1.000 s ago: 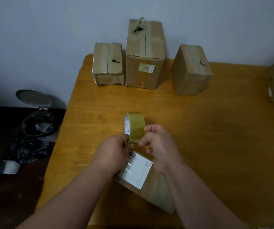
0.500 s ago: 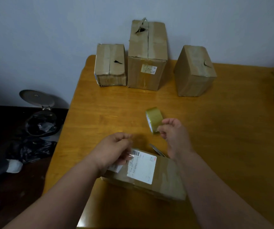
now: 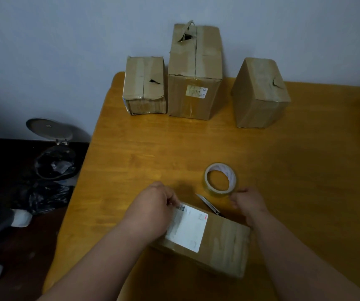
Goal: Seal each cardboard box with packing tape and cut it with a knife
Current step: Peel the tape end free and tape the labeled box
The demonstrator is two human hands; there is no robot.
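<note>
Left hand [image 3: 153, 205] fingers curled; right hand [image 3: 247, 200] loosely curled.

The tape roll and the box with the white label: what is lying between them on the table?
In the head view, a knife lies on the table between the tape roll and the labelled box; its handle end disappears behind the box.

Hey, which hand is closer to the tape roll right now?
The right hand. Its fingers sit right at the near edge of the tape roll, which lies flat on the table. The left hand is farther off, at the labelled cardboard box.
</note>
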